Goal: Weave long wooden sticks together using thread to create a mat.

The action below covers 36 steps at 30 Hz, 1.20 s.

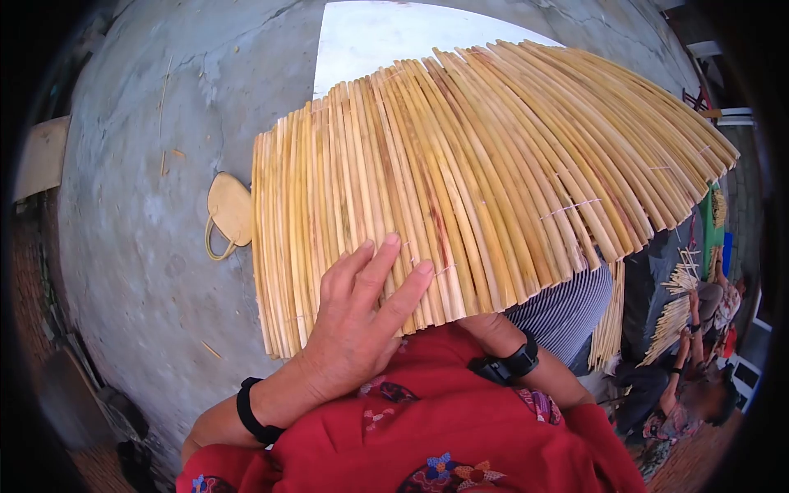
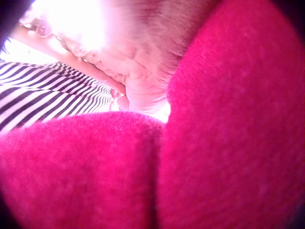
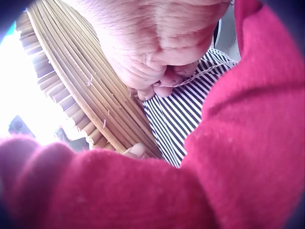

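Red embroidered top [image 1: 493, 411] closest to cam. Stick mat [image 1: 460, 181], pale stalks side by side w/ bits of thread, fans out in front, partly over striped cloth [image 1: 567, 312]. L hand [image 1: 349, 316]: fingers spread, fairly straight, resting on mat's upper face by near edge; no grip. R hand [image 3: 162, 33] mostly under mat edge in head view; R wrist cam: fingers bent, pinching twisted cord [image 3: 200, 76], sticks just beside fingertips. Concrete floor [image 1: 156, 263] to mat's L.
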Each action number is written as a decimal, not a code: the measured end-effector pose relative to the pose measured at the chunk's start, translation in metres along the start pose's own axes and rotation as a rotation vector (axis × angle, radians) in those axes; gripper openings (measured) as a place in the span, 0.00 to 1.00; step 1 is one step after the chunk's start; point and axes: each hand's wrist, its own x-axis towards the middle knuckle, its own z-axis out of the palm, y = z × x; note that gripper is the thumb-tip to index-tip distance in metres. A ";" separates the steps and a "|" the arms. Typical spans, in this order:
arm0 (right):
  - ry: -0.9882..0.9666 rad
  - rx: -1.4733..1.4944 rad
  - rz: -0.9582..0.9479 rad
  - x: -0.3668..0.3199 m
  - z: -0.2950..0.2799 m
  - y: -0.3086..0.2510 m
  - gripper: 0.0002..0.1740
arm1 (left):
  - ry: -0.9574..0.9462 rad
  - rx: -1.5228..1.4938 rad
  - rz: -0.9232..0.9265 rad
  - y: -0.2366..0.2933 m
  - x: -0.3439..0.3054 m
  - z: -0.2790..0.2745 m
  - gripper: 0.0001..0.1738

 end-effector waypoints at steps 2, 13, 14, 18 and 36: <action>-0.013 0.013 0.008 0.000 -0.002 -0.001 0.29 | 0.011 0.005 0.010 0.000 0.000 -0.001 0.46; -0.039 0.042 0.058 -0.006 -0.017 -0.015 0.28 | 0.032 0.007 0.023 -0.002 -0.002 0.003 0.46; -0.034 0.047 0.061 -0.006 -0.017 -0.015 0.28 | 0.028 0.001 0.018 -0.002 -0.002 0.002 0.46; -0.010 0.071 0.073 -0.003 -0.012 -0.012 0.28 | 0.029 0.023 0.012 -0.001 -0.004 0.006 0.40; 0.042 0.109 0.101 0.006 -0.003 -0.005 0.27 | 0.045 -0.008 -0.013 0.000 -0.003 0.005 0.42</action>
